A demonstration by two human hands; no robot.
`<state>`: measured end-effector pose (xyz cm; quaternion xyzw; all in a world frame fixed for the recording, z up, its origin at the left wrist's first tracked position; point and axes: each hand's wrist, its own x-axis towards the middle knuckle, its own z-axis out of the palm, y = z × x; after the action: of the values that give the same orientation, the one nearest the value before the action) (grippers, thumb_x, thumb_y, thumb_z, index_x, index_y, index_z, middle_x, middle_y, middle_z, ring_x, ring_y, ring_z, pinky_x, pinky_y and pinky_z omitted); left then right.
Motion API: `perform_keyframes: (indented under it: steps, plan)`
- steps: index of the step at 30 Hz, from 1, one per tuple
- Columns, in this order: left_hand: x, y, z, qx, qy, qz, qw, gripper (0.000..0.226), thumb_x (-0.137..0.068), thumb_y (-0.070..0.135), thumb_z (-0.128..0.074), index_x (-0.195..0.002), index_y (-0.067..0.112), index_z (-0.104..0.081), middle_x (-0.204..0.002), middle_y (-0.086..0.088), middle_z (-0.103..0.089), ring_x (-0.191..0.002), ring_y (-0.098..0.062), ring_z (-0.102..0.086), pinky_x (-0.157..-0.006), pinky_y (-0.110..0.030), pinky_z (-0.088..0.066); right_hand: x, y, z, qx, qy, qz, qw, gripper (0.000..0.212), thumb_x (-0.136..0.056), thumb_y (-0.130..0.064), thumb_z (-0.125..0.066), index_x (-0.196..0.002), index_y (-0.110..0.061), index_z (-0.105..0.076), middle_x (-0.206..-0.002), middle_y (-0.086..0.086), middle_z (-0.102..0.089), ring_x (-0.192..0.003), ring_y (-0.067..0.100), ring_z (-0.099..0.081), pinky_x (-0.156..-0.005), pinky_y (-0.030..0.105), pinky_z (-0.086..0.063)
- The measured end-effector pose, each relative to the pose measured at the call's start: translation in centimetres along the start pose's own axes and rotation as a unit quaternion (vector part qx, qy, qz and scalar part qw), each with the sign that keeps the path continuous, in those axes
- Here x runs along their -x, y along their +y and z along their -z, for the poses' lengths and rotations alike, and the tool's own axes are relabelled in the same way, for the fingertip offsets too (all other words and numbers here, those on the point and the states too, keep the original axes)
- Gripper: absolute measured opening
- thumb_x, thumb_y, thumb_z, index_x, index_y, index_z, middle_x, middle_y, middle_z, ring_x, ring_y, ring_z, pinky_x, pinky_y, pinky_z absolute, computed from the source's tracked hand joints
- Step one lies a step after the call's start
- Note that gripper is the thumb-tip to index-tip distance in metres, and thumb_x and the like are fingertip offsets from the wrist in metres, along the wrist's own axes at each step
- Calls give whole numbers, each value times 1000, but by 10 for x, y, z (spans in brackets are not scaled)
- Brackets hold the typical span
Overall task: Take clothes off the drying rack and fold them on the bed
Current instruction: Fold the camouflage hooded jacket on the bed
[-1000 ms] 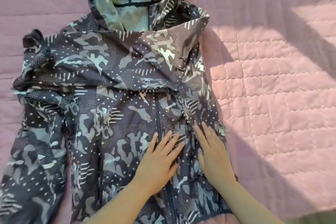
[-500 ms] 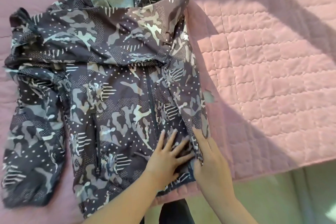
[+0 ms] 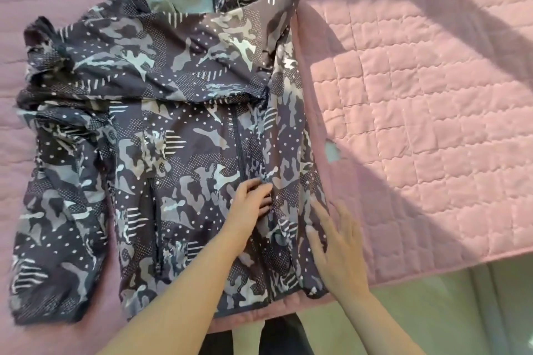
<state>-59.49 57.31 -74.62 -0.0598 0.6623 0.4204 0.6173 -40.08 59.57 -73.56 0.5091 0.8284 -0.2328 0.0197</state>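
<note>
Centre: we see left hand (image 3: 253,200) curled, pinching camouflage jacket (image 3: 187,112) at its zipper (image 3: 239,150) | lower right: right hand (image 3: 339,245) flat, fingers spread, on jacket edge | pink quilt (image 3: 418,124) beneath.

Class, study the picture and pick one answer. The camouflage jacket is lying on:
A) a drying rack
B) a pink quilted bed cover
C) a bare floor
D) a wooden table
B: the camouflage jacket is spread out on the pink quilted bed cover, whose stitched squares show all around it. The left hand and the right hand touch the jacket's lower front.
</note>
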Motion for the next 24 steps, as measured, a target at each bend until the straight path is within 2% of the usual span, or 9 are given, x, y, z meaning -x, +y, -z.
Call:
perform_keyframes:
  steps: [4,7,9,12,14,16,18,21,24]
  plan:
    - [-30,54,-11,99,-27,11,995,47,-93,14,-61,-138,16,-45,-106,3,-66,-95,-11,-64,-75,-24,-52,20,24,-22,131,-154,41,979,78,-85,-36,-67,-148,-47,-23,-161,1,-16,-143,25,-27,-107,46,-40]
    - [-47,92,-11,98,7,-16,995,57,-89,0,-62,-140,19,-44,-97,6,-63,-80,-7,-62,-51,-18,-50,17,12,-20,124,-97,15,987,64,-72,-16,-68,-131,-38,-55,-155,1,-32,-140,24,-30,-109,49,-36]
    - [-54,109,-10,69,11,-26,997,48,-87,-1,-64,-129,18,-52,-98,4,-64,-77,-7,-62,-51,-17,-49,-7,-10,-16,75,-17,25,997,49,-73,-11,-60,-119,-29,-63,-149,-1,-39,-139,21,-32,-112,49,-33]
    - [-73,122,-1,87,5,-38,995,49,-88,5,-64,-135,10,-49,-114,-4,-65,-96,-14,-65,-72,-23,-53,-67,-47,-6,2,-21,53,998,56,-92,-18,-49,-144,-32,-35,-159,-6,-16,-147,14,-11,-120,39,-13]
    - [-87,132,19,180,2,-48,983,57,-95,9,-55,-147,6,-31,-125,-10,-60,-110,-20,-61,-80,-26,-54,-100,-53,-8,49,-115,90,988,56,-100,-34,-29,-152,-40,-8,-159,-11,8,-148,13,9,-121,37,-2]
    - [-97,145,47,283,33,-56,957,74,-91,6,-59,-152,8,-17,-126,-11,-57,-111,-21,-59,-75,-27,-55,-114,-43,-14,134,-197,122,964,56,-96,-47,-12,-151,-42,0,-158,-9,15,-146,16,17,-122,44,-4]
    - [-98,157,78,363,74,-64,927,72,-87,6,-65,-148,13,-28,-120,-11,-60,-106,-20,-61,-69,-29,-54,-118,-32,-16,151,-213,118,958,51,-99,-48,-14,-150,-44,-16,-161,-10,4,-148,15,8,-121,42,-6]
    - [-93,169,129,404,105,-78,906,36,-92,18,-62,-126,9,-53,-120,-10,-63,-105,-19,-63,-83,-29,-53,-122,-40,-10,129,-106,134,977,43,-98,-42,-27,-125,-36,-59,-144,-7,-48,-136,17,-38,-111,32,-21]
    - [-83,184,179,435,138,-111,883,23,-94,24,-61,-111,9,-58,-116,-8,-64,-102,-18,-64,-93,-29,-50,-146,-67,-2,83,4,140,987,28,-96,-29,-43,-113,-23,-65,-121,-4,-60,-118,17,-52,-103,31,-29]
